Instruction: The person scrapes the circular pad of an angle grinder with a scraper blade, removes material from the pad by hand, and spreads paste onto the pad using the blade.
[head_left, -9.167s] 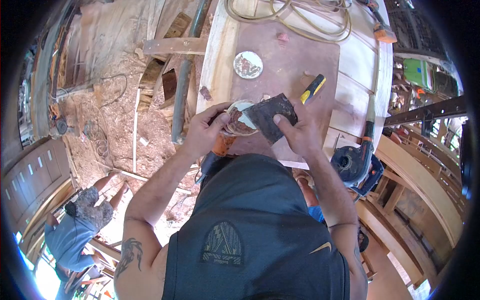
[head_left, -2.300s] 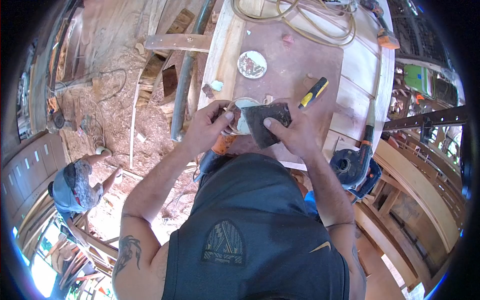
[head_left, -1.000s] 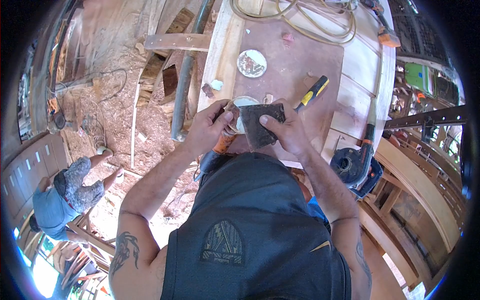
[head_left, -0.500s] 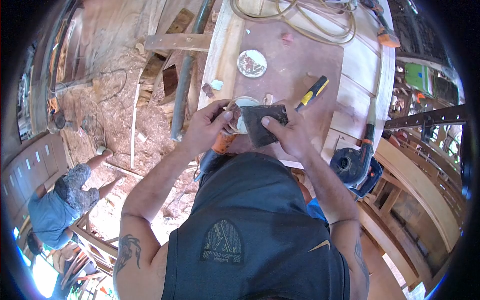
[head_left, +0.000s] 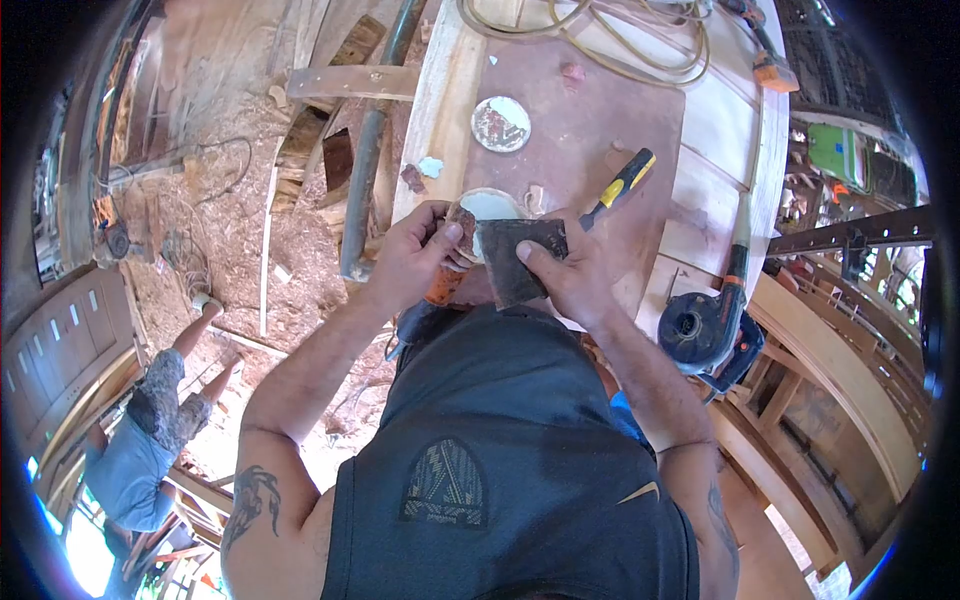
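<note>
My right hand (head_left: pixel 568 265) grips a dark, flat, square plate (head_left: pixel 518 272), with the thumb on its face. My left hand (head_left: pixel 425 250) pinches a small reddish-brown piece (head_left: pixel 465 232) with pale paste along its edge. The two pieces sit side by side, close together; whether they touch I cannot tell. Just behind them is a round container (head_left: pixel 490 206) with pale paste inside, partly hidden by the dark plate. A round disc smeared with paste (head_left: pixel 501 124) lies farther up the board (head_left: pixel 590 130). A yellow-and-black handled tool (head_left: pixel 622 188) lies beyond my right hand.
A coiled hose (head_left: pixel 640 65) and an orange-and-black tool (head_left: pixel 772 72) lie at the far end. At the right edge stands a dark blower (head_left: pixel 695 328). Wood shavings (head_left: pixel 230 215) cover the floor at left, where another person (head_left: pixel 145 450) bends over.
My right hand and the dark plate have shifted slightly down and left, so more of the paste container shows. My left hand has barely moved. The other person has shifted position.
</note>
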